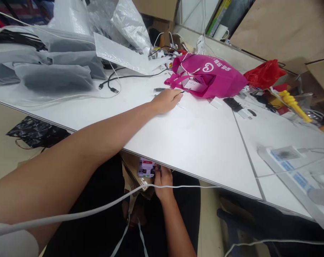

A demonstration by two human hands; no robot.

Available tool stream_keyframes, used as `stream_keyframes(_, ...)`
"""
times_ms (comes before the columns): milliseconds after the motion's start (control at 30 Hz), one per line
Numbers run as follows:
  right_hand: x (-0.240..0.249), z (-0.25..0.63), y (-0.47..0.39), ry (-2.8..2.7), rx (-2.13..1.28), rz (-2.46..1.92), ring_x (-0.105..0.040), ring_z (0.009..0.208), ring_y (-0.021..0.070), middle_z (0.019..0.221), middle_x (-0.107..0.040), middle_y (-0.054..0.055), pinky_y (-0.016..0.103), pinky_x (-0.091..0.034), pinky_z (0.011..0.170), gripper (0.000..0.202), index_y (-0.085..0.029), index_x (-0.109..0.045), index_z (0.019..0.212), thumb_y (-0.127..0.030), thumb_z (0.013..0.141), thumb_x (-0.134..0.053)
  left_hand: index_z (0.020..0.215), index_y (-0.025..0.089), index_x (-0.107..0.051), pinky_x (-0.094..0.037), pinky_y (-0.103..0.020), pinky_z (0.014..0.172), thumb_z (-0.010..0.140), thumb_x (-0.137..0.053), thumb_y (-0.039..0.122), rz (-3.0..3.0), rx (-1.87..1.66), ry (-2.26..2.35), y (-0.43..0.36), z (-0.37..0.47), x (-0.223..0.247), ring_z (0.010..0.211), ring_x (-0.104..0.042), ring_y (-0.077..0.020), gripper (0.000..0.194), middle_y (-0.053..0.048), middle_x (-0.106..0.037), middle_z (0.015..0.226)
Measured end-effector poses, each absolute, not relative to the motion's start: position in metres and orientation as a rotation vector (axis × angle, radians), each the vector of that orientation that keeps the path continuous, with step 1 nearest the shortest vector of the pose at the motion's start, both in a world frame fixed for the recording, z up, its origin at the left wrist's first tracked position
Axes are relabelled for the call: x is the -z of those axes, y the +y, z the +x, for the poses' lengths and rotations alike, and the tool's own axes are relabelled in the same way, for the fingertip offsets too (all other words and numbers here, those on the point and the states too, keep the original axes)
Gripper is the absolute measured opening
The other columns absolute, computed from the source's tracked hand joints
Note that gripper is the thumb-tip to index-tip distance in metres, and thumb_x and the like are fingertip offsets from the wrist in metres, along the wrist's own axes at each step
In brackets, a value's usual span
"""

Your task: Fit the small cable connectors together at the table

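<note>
Over the white table [194,139], my left hand [166,101] is closed round a thin dark object, perhaps a pen, whose tip points toward the pink bag [218,76]. Small dark pen-like items [159,89] lie just behind that hand. Below the table's front edge, my right hand [164,180] is closed at the right side of a phone [146,167] with a lit screen. The table edge partly hides this hand and the phone. Under the phone is a brown paper bag [128,171].
Grey plastic-wrapped packages [57,78] and bubble wrap [131,26] fill the back left. A black cable [112,87] lies near them. A red bag [265,74], yellow tool [293,105] and power strip [293,175] are on the right. A white cord [97,210] crosses in front.
</note>
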State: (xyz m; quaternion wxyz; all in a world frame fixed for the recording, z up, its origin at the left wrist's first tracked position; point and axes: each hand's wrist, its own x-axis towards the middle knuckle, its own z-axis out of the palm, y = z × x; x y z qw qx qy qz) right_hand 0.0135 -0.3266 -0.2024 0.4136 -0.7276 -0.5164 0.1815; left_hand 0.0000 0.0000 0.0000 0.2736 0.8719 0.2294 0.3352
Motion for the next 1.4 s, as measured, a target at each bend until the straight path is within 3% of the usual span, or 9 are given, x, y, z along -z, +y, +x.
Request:
stream_keyframes(133, 0.206, 0.024, -0.306, -1.339, -0.542, -1.799, -0.075, 0.150, 0.0420, 0.152, -0.082, 0.024, 0.069, -0.051, 0.138, 0.049, -0.018, -0.085, 0.138, -0.042, 0.115, -0.049, 0.090, 0.026, -0.059, -0.050, -0.045, 0.093, 0.121, -0.046, 0.043, 2.361, -0.916, 0.621, 0.004, 0.001, 0.003, 0.097, -0.071, -0.0273, 0.037, -0.012, -0.079, 0.101)
stream_keyframes(333, 0.195, 0.026, -0.277, -1.466, -0.715, -1.799, -0.065, 0.165, 0.0356, 0.149, -0.085, 0.018, 0.064, -0.035, 0.150, 0.050, -0.019, -0.085, 0.147, -0.026, 0.114, -0.048, 0.094, 0.026, -0.063, -0.050, -0.044, 0.092, 0.121, -0.045, 0.046, 2.363, -0.915, 0.632, 0.008, 0.002, 0.006, 0.097, -0.071, -0.0272, 0.038, -0.011, -0.079, 0.102)
stream_keyframes(633, 0.180, 0.018, -0.263, -1.584, -0.811, -1.945, -0.064, 0.169, 0.0371, 0.156, -0.084, 0.017, 0.063, -0.034, 0.151, 0.045, -0.020, -0.087, 0.147, -0.018, 0.114, -0.057, 0.094, 0.025, -0.064, -0.050, -0.045, 0.092, 0.122, -0.046, 0.040, 2.361, -0.926, 0.601, 0.002, 0.002, 0.002, 0.094, -0.068, -0.0260, 0.037, -0.010, -0.075, 0.096)
stream_keyframes(1000, 0.165, 0.010, -0.256, -1.649, -0.863, -1.995, -0.056, 0.176, 0.0355, 0.173, -0.073, 0.019, 0.056, -0.026, 0.154, 0.051, -0.016, -0.081, 0.158, -0.022, 0.115, -0.054, 0.093, 0.025, -0.062, -0.049, -0.046, 0.094, 0.122, -0.046, 0.039, 2.365, -0.883, 0.631, -0.003, 0.000, -0.003, 0.095, -0.069, -0.0267, 0.036, -0.010, -0.074, 0.097)
stream_keyframes(1233, 0.165, 0.009, -0.257, -1.612, -0.877, -1.941, -0.058, 0.173, 0.0379, 0.160, -0.081, 0.022, 0.059, -0.026, 0.153, 0.048, -0.010, -0.082, 0.153, -0.016, 0.114, -0.055, 0.095, 0.025, -0.066, -0.051, -0.047, 0.097, 0.122, -0.047, 0.039, 2.358, -0.884, 0.620, -0.002, 0.000, -0.002, 0.097, -0.070, -0.0281, 0.036, -0.010, -0.073, 0.096)
stream_keyframes(1400, 0.167, 0.013, -0.260, -1.577, -0.844, -1.905, -0.063, 0.168, 0.0374, 0.150, -0.086, 0.017, 0.061, -0.030, 0.152, 0.044, -0.018, -0.088, 0.144, -0.017, 0.114, -0.056, 0.093, 0.026, -0.063, -0.052, -0.047, 0.096, 0.123, -0.048, 0.038, 2.354, -0.895, 0.614, -0.001, 0.001, -0.001, 0.096, -0.070, -0.0279, 0.036, -0.009, -0.074, 0.095)
